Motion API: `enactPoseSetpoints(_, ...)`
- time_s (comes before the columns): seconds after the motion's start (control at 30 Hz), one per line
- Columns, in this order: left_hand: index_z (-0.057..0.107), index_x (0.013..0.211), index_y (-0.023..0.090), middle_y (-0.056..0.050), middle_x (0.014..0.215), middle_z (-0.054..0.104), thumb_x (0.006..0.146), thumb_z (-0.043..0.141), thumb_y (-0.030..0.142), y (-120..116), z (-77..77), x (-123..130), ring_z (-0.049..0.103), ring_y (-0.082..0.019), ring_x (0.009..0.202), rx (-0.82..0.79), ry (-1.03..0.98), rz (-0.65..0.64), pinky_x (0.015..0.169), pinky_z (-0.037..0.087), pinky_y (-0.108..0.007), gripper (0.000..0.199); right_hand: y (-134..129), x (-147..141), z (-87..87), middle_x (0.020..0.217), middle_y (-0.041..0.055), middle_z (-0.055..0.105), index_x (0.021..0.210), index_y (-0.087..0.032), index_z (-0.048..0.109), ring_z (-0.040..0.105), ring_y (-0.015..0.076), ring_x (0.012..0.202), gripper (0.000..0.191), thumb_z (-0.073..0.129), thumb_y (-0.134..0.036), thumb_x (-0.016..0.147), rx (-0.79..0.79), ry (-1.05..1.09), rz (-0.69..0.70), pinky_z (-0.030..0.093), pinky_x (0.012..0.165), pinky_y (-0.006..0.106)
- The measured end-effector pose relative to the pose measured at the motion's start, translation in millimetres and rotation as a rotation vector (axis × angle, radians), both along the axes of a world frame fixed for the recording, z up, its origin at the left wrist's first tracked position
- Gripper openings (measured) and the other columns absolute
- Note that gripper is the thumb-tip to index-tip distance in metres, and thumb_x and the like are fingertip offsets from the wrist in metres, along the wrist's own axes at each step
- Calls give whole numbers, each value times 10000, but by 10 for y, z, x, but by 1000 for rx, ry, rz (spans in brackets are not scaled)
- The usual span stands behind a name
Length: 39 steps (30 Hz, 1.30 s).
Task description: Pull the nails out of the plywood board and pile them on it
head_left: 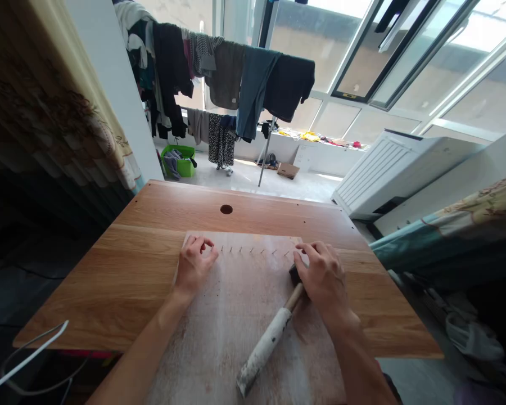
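A worn, whitish wooden board (236, 315) lies before me, with a row of small nails (252, 250) standing near its far edge, some of them leaning. My left hand (193, 267) is at the row's left end, thumb and forefinger closed around a nail there. At the right end, my right hand (324, 278) pinches at another nail, mostly covered by the fingertips. A hammer (265, 349) with a whitish wrapped handle rests diagonally on the board. Its dark head lies partly hidden under my right hand.
The board rests on a wood-grain tabletop (126, 270) with a round hole (226, 209) near its far edge. Beyond are hanging clothes (257, 84), a green basket (185, 163) and a white cabinet (396, 169). A white cable (29, 357) curves at the lower left.
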<state>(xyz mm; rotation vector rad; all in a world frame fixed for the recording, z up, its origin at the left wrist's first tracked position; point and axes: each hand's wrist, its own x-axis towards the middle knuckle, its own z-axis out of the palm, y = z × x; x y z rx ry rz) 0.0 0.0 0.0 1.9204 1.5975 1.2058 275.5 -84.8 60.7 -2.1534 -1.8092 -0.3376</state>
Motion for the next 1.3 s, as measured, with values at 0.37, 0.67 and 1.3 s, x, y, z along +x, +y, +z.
enactPoseSetpoints(0.37, 680, 789, 211, 12, 768, 565, 790, 659, 221, 2, -12, 11, 574, -159, 688, -10, -29, 21, 730, 492, -302, 23, 267, 49, -85, 926, 78, 713, 853, -215, 766, 592, 268, 906, 138, 656, -234, 934, -161, -78, 16, 379, 779, 370)
enactPoseSetpoints(0.67, 707, 803, 208, 12, 748, 566, 821, 644, 255, -7, -4, -7, 569, -153, 670, -10, -79, -6, 693, 482, -290, 81, 260, 51, -36, 915, 93, 707, 849, -205, 765, 592, 286, 918, 161, 632, -206, 940, -129, -23, 20, 401, 800, 393)
enactPoseSetpoints(1.3, 744, 843, 219, 0, 804, 764, 844, 673, 312, -132, 137, 9, 653, -144, 715, -167, -201, -419, 691, 498, -259, 117, 54, -725, -7, 827, 13, 669, 860, -216, 795, 647, 174, 786, 142, 673, -194, 929, -513, 547, 548, 454, 733, 279)
